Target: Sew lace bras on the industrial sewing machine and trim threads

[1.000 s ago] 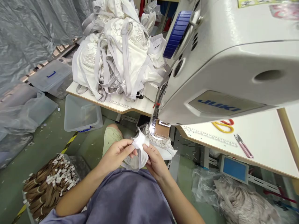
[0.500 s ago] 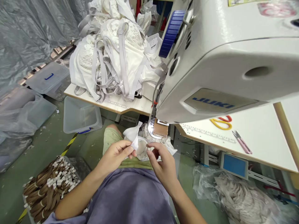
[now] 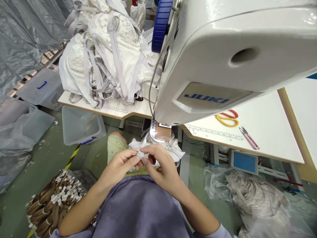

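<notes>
A white bra [image 3: 176,154] with lace hangs below the sewing machine's arm, in front of my lap. My left hand [image 3: 123,163] pinches a white edge of it between thumb and fingers. Close beside it, my right hand [image 3: 160,167] has its thumb and forefinger bent onto the same bit of fabric, fingertips almost touching those of the left. The small spot between the fingertips is mostly covered. Just beyond the hands is the sewing machine's work end, with a brown block [image 3: 163,133] on it.
The white sewing machine [image 3: 215,76] fills the upper right. Bras [image 3: 111,59] are heaped on the left table. Scissors [image 3: 227,120] and pink thread snips [image 3: 249,138] lie on the right table. A plastic bin [image 3: 83,127] and bundled brown straps [image 3: 49,208] are at left.
My right hand has moved left to meet the left hand at the fabric; before, a gap lay between them. The bra has bunched up, and the view has shifted slightly right.
</notes>
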{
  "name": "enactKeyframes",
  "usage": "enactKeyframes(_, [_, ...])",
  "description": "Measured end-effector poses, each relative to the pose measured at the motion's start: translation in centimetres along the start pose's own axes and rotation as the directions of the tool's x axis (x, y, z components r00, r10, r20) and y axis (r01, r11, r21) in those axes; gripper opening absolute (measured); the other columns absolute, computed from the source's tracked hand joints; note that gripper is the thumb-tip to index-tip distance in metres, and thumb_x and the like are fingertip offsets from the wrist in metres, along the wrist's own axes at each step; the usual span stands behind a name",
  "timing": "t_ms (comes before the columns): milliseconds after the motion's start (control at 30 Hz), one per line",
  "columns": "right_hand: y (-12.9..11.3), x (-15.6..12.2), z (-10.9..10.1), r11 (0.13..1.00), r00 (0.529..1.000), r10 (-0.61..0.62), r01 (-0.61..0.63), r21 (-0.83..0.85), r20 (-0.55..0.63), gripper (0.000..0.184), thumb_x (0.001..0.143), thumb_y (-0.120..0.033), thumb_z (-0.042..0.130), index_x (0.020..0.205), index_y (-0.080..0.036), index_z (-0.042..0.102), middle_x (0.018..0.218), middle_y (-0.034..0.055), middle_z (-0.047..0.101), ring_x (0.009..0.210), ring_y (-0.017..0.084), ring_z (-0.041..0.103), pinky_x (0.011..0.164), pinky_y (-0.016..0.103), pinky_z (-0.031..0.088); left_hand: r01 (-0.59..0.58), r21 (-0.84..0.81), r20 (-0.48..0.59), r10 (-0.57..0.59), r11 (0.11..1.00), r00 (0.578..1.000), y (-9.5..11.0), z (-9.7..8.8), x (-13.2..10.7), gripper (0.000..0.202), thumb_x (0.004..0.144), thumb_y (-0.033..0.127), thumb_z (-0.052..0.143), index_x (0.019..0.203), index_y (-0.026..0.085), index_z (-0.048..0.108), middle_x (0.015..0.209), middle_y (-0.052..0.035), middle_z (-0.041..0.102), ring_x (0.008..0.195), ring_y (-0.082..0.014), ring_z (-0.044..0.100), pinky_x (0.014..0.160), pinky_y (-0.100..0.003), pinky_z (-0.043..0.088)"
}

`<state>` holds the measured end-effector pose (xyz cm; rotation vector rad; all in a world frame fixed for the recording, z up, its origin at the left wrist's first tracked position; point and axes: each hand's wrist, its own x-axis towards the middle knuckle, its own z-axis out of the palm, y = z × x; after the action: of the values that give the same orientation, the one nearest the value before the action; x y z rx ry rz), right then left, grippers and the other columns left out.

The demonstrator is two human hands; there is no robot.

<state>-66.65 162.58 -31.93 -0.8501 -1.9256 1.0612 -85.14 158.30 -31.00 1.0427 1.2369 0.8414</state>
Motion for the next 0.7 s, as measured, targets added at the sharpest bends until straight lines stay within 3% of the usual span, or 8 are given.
enactKeyframes(200, [0.9,-0.2,-0.1,0.992,0.995,-0.083,0.077,-0.102,-0.051,0.014,0.099,-0.019,0.058,0.105,-0.026,0.069,0.088,0.0035,0.064,0.08,0.016,0.062,0.067,0.029,0.05,0.018,0.136,0.018,-0.021,0.991,1.0,0.5,0.8,0.6,0.03,0.098,0.042,0.055,0.088,0.017,0.07,0.083,-0.0023,0.067,0.079,-0.0156,0.061,0.074,-0.025,0.047])
enactKeyframes(267, [1.9,-0.9,-0.8,0.983,0.983,-0.103,0.078,-0.166,-0.151,0.012,0.098,-0.018,0.058,0.101,-0.025,0.067,0.087,0.0033,0.064,0.081,0.017,0.061,0.069,0.03,0.049,0.032,0.1,0.041,-0.037,0.994,0.998,0.2,0.8,0.9,0.032,0.098,0.044,0.055,0.086,0.018,0.069,0.083,-0.0024,0.068,0.077,-0.0151,0.06,0.074,-0.025,0.046])
enactKeyframes(333, [3.7,-1.7,-2.4,0.967,0.945,-0.086,0.003,-0.254,-0.316,0.007,0.097,-0.02,0.06,0.093,-0.023,0.065,0.082,0.0024,0.062,0.078,0.017,0.059,0.069,0.03,0.048,0.059,0.068,0.036,-0.062,0.996,0.997,-0.6,0.5,1.0,0.034,0.097,0.047,0.055,0.087,0.018,0.069,0.081,-0.0023,0.068,0.073,-0.014,0.058,0.072,-0.025,0.045])
enactKeyframes(400, [6.5,-2.0,-5.5,0.903,0.889,-0.01,-0.189,-0.386,-0.458,0.019,0.099,-0.027,0.056,0.081,-0.022,0.06,0.077,0.0017,0.059,0.075,0.017,0.056,0.07,0.031,0.047,0.095,0.051,-0.015,-0.094,0.994,0.995,-1.7,0.1,1.3,0.034,0.095,0.05,0.058,0.092,0.018,0.07,0.081,-0.0024,0.068,0.069,-0.0127,0.055,0.067,-0.024,0.043])
enactKeyframes(500, [11.2,-0.9,-13.2,0.667,0.814,0.128,-0.493,-0.558,-0.567,0.029,0.103,-0.03,0.039,0.088,-0.019,0.061,0.088,0.0082,0.064,0.086,0.021,0.058,0.077,0.034,0.049,0.162,-0.025,-0.077,-0.164,0.986,0.983,-3.4,-0.5,2.3,0.036,0.09,0.053,0.065,0.103,0.02,0.07,0.086,-0.0028,0.07,0.069,-0.0122,0.054,0.064,-0.022,0.042])
enactKeyframes(600, [14.2,1.7,-21.8,0.524,0.793,0.195,-0.582,-0.622,-0.578,0.032,0.099,-0.016,0.037,0.119,-0.011,0.061,0.123,0.0206,0.063,0.112,0.026,0.055,0.09,0.037,0.046,0.196,-0.119,-0.056,-0.204,0.973,0.977,-3.6,0.1,3.5,0.038,0.084,0.054,0.072,0.101,0.019,0.07,0.088,-0.0037,0.071,0.073,-0.0126,0.057,0.066,-0.022,0.046])
enactKeyframes(700, [15.4,4.2,-27.0,0.468,0.83,0.349,-0.556,-0.687,-0.435,0.034,0.088,-0.007,0.051,0.117,-0.012,0.066,0.119,0.0183,0.067,0.106,0.025,0.059,0.09,0.035,0.044,0.197,-0.231,-0.069,-0.218,0.953,0.974,-2.3,1.7,3.7,0.04,0.077,0.054,0.079,0.092,0.017,0.071,0.087,-0.0043,0.073,0.074,-0.0128,0.06,0.069,-0.022,0.049])
